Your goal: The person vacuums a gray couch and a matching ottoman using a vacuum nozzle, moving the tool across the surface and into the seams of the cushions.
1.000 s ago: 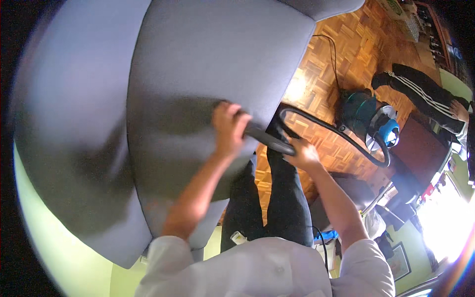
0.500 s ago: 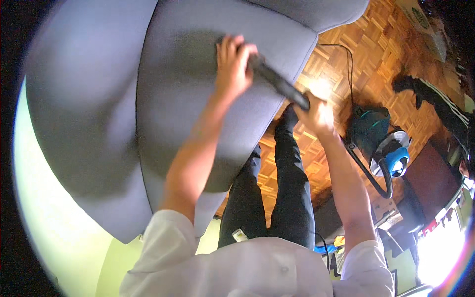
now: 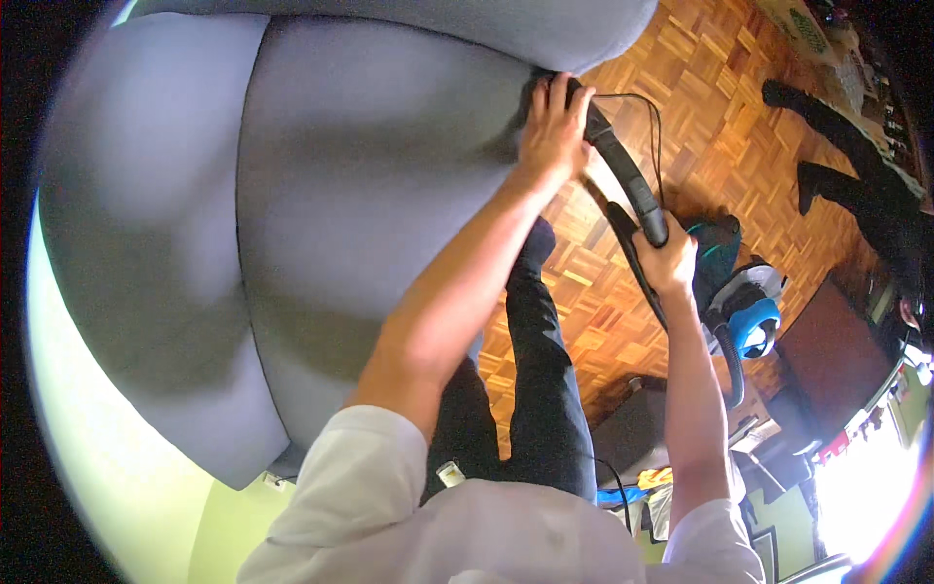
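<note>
Vacuum hose [image 3: 623,170], black and ribbed, runs between my 2 hands across the front edge of the grey sofa cushion [image 3: 379,185]. My left hand [image 3: 553,127] is curled tight round its upper end, so the nozzle tip is hidden under my fingers and I cannot tell whether it touches the fabric. My right hand [image 3: 667,261] is wrapped closed around the hose lower down, over the parquet floor [image 3: 681,127]. Behind my right forearm the blue and teal vacuum cleaner [image 3: 744,307] is partly covered. Another person's dark-trousered legs [image 3: 856,185] are cut off at the right rim. Compared with 0.5 seconds ago, my left hand has pushed further up toward the seam below the backrest [image 3: 467,24], arm more outstretched.
</note>
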`<control>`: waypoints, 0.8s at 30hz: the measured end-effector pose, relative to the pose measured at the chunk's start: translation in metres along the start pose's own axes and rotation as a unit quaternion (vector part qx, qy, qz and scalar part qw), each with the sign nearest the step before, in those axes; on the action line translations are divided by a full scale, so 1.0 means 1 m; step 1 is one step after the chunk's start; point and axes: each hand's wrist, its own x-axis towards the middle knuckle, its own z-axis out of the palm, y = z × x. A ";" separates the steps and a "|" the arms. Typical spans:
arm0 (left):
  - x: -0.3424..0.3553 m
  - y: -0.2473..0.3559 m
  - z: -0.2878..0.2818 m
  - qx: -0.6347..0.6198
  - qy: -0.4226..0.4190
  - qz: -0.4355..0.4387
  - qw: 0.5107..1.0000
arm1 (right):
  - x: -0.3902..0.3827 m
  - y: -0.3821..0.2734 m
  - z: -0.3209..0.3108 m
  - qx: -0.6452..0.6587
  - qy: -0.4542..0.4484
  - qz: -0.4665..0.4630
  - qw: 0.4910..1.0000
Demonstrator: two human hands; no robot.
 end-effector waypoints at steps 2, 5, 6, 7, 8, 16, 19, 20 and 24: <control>0.001 0.003 -0.001 0.029 0.025 0.042 0.998 | -0.001 0.013 0.004 0.018 -0.021 0.019 0.999; -0.027 -0.006 0.001 0.102 0.042 0.073 0.991 | -0.037 0.031 0.044 0.103 -0.005 -0.037 0.994; -0.050 -0.008 -0.007 0.066 0.015 0.037 0.997 | -0.056 0.021 0.040 0.109 -0.086 -0.008 0.990; -0.077 0.002 -0.012 0.012 -0.010 0.006 1.000 | -0.074 0.034 0.040 0.060 -0.032 -0.061 0.996; -0.109 -0.010 -0.028 0.012 -0.025 -0.004 1.000 | -0.085 0.027 0.039 0.037 -0.121 -0.026 0.992; 0.010 -0.040 -0.061 0.059 0.154 -0.136 0.977 | 0.032 -0.080 0.030 0.037 0.020 -0.164 0.986; 0.017 -0.051 -0.066 0.071 0.155 -0.157 0.973 | 0.058 -0.104 0.011 -0.012 -0.049 -0.118 0.992; 0.017 -0.051 -0.068 0.064 0.151 -0.149 0.975 | 0.052 -0.095 0.014 -0.011 -0.027 -0.174 0.984; 0.014 -0.081 -0.092 0.134 0.123 -0.158 0.971 | 0.046 -0.131 0.019 -0.050 -0.083 -0.132 0.987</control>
